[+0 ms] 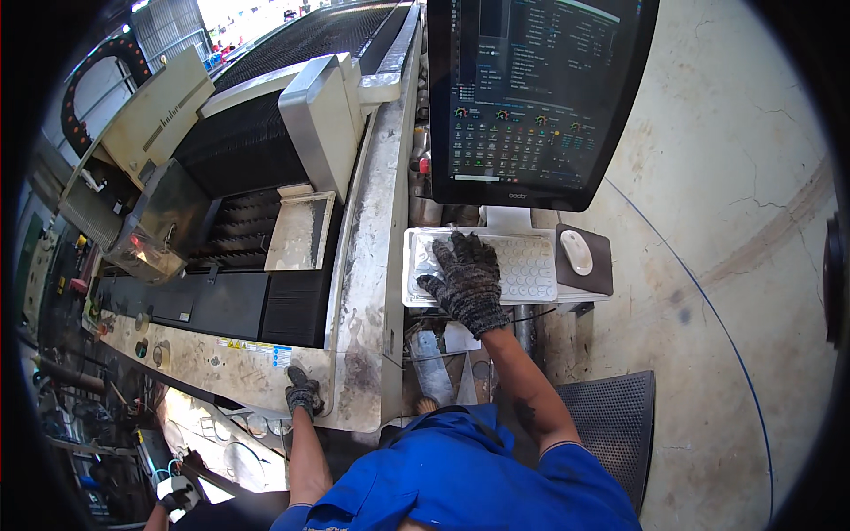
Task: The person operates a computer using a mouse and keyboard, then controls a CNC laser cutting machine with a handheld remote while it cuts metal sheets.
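Observation:
My right hand (465,274), in a dark knitted glove, lies over the left part of a white keyboard (536,265) with its fingers spread. It hides the keys beneath it. A white mouse (576,252) sits on a dark mouse pad (595,271) just right of the keyboard. Above them stands a black monitor (531,97) with a lit screen of icons and text. My left hand (303,392), gloved the same way, rests on the front corner of a large cutting machine's pale frame (361,354), fingers extended and holding nothing visible.
Inside the machine, a square plate (301,232) lies beside dark slats (241,226). A clear-sided box (155,234) hangs at the machine's left. On the right, a blue cable (708,310) crosses the concrete floor near a perforated dark panel (611,420). Another person's forearm (157,519) shows lower left.

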Tool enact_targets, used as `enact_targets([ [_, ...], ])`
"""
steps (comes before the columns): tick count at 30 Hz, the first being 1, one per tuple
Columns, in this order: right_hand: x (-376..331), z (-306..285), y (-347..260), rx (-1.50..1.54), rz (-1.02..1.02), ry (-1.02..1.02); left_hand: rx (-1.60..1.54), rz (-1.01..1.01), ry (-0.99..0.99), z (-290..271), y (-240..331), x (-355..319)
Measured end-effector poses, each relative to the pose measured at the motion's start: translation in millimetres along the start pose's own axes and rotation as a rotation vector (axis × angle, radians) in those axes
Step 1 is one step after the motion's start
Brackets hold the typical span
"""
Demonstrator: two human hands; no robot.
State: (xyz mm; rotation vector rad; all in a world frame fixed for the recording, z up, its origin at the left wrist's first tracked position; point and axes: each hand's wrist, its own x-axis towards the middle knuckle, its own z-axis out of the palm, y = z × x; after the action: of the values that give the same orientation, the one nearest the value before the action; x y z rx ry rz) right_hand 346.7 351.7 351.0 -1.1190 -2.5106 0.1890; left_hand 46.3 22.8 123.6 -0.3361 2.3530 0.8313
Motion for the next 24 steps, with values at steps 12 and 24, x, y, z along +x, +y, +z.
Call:
enact_targets([
  [12,0,-1,2,0.011,0.020,0.023,0.036,0.027,0.017,3,-9,15],
  [24,-19,-26,87,-0.171,0.093,0.367,0.118,0.007,0.003,4,-3,11],
])
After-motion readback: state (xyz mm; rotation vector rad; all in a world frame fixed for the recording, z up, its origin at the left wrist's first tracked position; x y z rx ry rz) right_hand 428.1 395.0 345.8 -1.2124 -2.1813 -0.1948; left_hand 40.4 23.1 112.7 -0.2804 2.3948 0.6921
